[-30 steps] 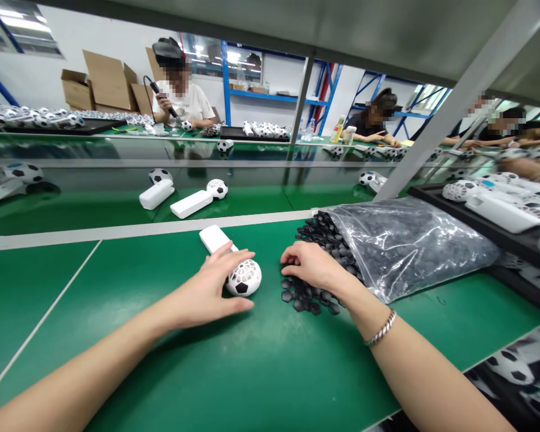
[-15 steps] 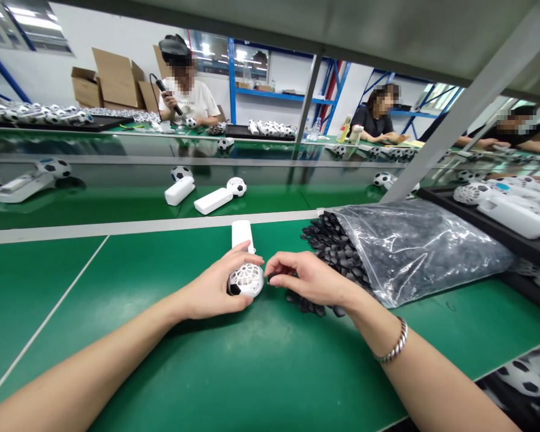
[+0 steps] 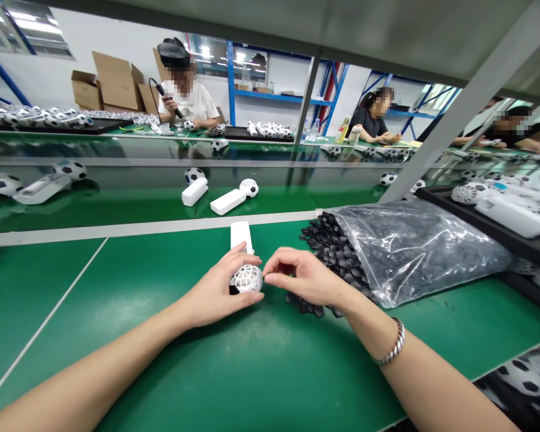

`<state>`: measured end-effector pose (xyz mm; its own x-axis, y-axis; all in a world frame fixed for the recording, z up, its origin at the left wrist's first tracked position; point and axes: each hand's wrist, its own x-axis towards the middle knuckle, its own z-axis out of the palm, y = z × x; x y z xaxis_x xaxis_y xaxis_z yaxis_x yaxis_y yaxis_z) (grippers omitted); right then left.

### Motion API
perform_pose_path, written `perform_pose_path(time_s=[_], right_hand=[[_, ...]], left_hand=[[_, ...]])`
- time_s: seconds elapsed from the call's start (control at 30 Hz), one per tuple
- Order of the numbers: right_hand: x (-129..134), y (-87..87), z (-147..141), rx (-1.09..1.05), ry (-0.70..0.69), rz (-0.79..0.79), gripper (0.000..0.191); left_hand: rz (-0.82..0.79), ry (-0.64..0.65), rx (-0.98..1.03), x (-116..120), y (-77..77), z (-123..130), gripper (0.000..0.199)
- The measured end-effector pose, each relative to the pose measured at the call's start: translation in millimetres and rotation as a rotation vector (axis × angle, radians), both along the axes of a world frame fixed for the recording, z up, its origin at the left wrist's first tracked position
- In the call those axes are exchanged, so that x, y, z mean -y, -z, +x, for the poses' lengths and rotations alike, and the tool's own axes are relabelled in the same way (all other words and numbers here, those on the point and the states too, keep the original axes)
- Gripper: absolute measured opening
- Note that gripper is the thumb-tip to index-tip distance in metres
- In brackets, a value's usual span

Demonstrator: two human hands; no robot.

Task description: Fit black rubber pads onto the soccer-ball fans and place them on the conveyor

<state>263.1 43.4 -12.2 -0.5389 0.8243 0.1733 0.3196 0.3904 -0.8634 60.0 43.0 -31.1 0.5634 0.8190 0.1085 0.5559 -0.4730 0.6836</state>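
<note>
My left hand (image 3: 216, 291) curls around the round head of a white football-patterned handheld fan (image 3: 246, 278), thumb below and fingers above. Its openwork grille faces up, a black patch shows at the left, and the white handle (image 3: 240, 235) points away from me on the green table. At the right side of that head, the thumb and forefinger of my right hand (image 3: 297, 277) are pinched together. Between them is a small black piece, almost entirely covered by the fingertips. Loose black pieces (image 3: 335, 252) lie heaped just beyond my right hand, spilling from a clear plastic bag (image 3: 423, 249).
Across the white divider (image 3: 153, 229), several similar fans (image 3: 228, 201) lie on a green belt. A black tray (image 3: 490, 219) of fans stands at the right, near a slanted metal post (image 3: 450, 108). Co-workers (image 3: 189, 99) sit at the opposite bench.
My right hand has shifted slightly left, bringing its pinched fingertips to the side of the fan head. My left hand keeps its hold. Fans on the belt have moved to the right.
</note>
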Motion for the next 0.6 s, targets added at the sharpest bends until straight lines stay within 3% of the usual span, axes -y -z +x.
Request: perform_pose_path(time_s=[0.13, 0.33, 0.47, 0.6], right_hand=[[1, 6.8, -6, -0.091, -0.063, -0.183, 0.006], [0, 12.8, -10, -0.076, 0.005, -0.098, 0.004], [-3, 17.9, -11, -0.136, 0.072, -0.153, 0.013], [-6, 25.2, -13, -0.201, 0.028, -0.285, 0.020]], left_hand=[[0.000, -0.006, -0.007, 0, -0.9, 1, 0.048], [-0.008, -0.040, -0.001, 0, 0.4, 1, 0.048], [-0.009, -0.061, 0.007, 3, -0.4, 4, 0.044], [0.014, -0.047, 0.014, 4, -2.7, 7, 0.035]])
